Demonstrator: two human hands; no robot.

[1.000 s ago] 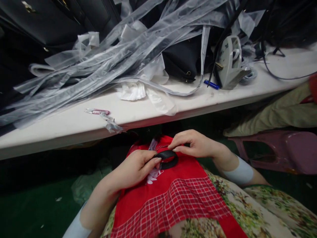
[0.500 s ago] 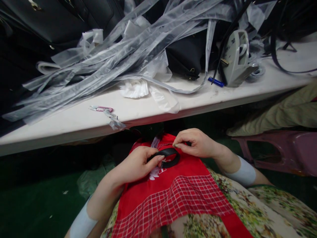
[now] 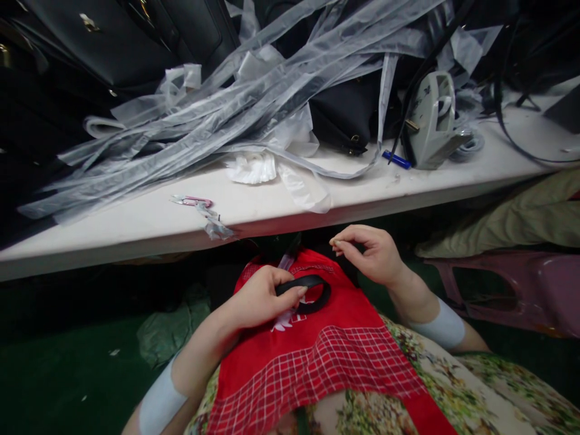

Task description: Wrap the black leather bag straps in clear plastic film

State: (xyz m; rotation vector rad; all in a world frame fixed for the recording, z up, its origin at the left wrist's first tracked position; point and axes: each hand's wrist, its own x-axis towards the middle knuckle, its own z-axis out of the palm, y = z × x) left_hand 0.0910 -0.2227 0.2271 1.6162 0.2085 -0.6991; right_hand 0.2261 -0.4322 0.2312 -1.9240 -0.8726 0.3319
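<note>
My left hand (image 3: 265,295) pinches a coiled black strap (image 3: 322,296) between thumb and fingers, above the red apron (image 3: 317,350) on my lap. To the right of the coil, my right hand (image 3: 369,251) is raised near the table edge. Its thumb and fingertips are pressed together; whatever they hold, if anything, is too small to make out. The two hands are apart, and the right one does not touch the coil.
On the white table (image 3: 136,223) lie long clear plastic strips (image 3: 254,96), a pink-handled tool (image 3: 194,200), crumpled white plastic (image 3: 251,168), a blue pen (image 3: 396,159) and a tape dispenser (image 3: 430,121). Black bags (image 3: 109,42) stand behind. A pink stool (image 3: 534,290) is at right.
My right hand has moved up and right, away from the coil. My left hand still holds the coil and has shifted slightly right. The view has shifted a little.
</note>
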